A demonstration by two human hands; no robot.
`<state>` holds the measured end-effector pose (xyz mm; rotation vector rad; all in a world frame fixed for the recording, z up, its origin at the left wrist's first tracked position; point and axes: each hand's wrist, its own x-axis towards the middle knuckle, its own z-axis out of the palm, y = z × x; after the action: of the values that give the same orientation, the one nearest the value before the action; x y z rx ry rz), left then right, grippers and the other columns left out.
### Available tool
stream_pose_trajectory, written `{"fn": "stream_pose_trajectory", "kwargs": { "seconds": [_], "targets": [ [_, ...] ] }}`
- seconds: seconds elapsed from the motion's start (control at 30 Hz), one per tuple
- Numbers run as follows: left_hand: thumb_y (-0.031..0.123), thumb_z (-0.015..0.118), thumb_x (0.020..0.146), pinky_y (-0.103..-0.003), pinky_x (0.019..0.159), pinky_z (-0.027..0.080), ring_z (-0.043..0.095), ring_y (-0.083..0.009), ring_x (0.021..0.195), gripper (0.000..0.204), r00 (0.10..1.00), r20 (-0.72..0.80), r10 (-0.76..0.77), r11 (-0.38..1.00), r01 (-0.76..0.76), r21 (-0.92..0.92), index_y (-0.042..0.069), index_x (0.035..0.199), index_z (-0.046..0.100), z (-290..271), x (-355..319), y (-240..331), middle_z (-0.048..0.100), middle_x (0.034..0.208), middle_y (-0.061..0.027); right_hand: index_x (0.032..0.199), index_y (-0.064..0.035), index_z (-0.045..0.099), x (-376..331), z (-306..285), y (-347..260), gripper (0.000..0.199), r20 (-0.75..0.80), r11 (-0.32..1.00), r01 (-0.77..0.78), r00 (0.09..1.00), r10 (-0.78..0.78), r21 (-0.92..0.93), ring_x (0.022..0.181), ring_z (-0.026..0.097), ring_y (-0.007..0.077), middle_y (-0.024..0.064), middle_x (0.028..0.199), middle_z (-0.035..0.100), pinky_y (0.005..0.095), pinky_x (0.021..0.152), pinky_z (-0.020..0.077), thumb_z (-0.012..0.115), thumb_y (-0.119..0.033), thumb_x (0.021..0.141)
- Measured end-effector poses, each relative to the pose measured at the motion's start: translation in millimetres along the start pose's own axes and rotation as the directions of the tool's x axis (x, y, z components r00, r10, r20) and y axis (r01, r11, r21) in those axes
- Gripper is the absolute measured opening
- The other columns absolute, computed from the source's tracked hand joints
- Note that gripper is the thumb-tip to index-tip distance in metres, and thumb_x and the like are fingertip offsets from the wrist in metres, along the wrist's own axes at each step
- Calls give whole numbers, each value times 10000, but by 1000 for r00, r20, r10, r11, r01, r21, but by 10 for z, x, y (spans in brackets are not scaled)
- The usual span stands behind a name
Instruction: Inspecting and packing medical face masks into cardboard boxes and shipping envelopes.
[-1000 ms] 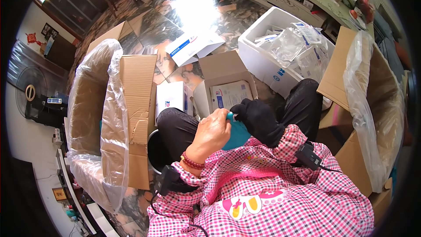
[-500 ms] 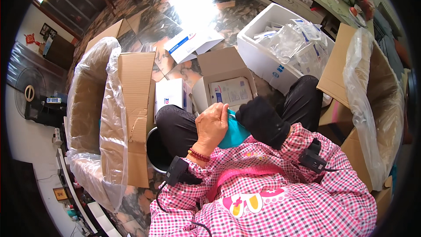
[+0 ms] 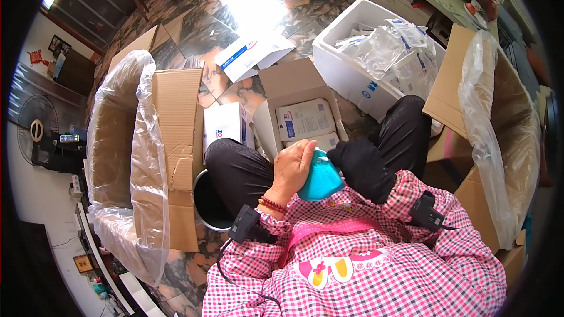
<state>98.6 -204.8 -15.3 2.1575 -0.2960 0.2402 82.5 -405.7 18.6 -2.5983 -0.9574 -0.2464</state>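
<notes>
In front of my lap, my left hand (image 3: pixel 292 167) is bare, with a beaded bracelet at the wrist. Its fingers are closed round the left side of a soft teal pouch-like thing (image 3: pixel 321 179), whose kind I cannot make out. A bit of white shows at its top edge. My right hand (image 3: pixel 363 171), in a black glove, is curled close by the pouch's upper right corner; the dark fabric hides what its fingers hold, if anything. Just beyond the hands, an open cardboard box (image 3: pixel 289 77) contains flat white printed packets (image 3: pixel 305 120).
A white box (image 3: pixel 222 126) stands left of the open box, with a white folded carton (image 3: pixel 241 61) behind. A foam box (image 3: pixel 346 79) holds clear plastic packages (image 3: pixel 399 53). Plastic-lined cartons flank me, left (image 3: pixel 179 111) and right (image 3: pixel 449 82). A dark bin (image 3: pixel 211 202) sits by my left knee.
My right hand has shifted slightly right and down, and more of the teal pouch shows between the hands. My left hand keeps its grip, a little farther right.
</notes>
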Motion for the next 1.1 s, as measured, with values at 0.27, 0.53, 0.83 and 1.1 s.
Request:
{"fn": "stream_pose_trajectory", "kwargs": {
  "seconds": [0.27,0.53,0.83,1.1],
  "targets": [
    [319,513,1014,-468,677,463,586,-411,788,326,952,284,-115,992,123,-11,40,851,554,-3,-228,-93,580,812,-180,933,-110,654,55,237,-73,130,-55,998,-31,998,28,-50,706,615,274,75,831,613,409,638,448,597,-177,838],
    [289,519,992,-475,668,479,627,-416,787,278,964,206,-168,961,114,253,49,897,621,230,-383,-96,641,822,-199,883,-75,638,-41,369,-147,119,-13,996,46,999,-47,-77,707,580,268,103,795,573,402,670,435,590,-160,815],
    [311,535,995,-488,589,467,628,-413,666,388,935,-135,-329,933,343,104,12,776,649,53,-136,-685,638,718,-212,824,-101,680,-337,557,-329,91,44,905,247,959,-279,347,734,631,284,111,787,608,441,679,478,600,-105,780],
    [337,482,1030,-469,642,480,635,-425,754,414,980,-49,-195,977,198,83,14,860,677,-201,182,-273,666,799,-209,928,-68,651,64,-149,-44,180,-8,845,-145,985,173,515,923,631,324,138,935,637,384,796,488,610,28,781]
  ]
}}
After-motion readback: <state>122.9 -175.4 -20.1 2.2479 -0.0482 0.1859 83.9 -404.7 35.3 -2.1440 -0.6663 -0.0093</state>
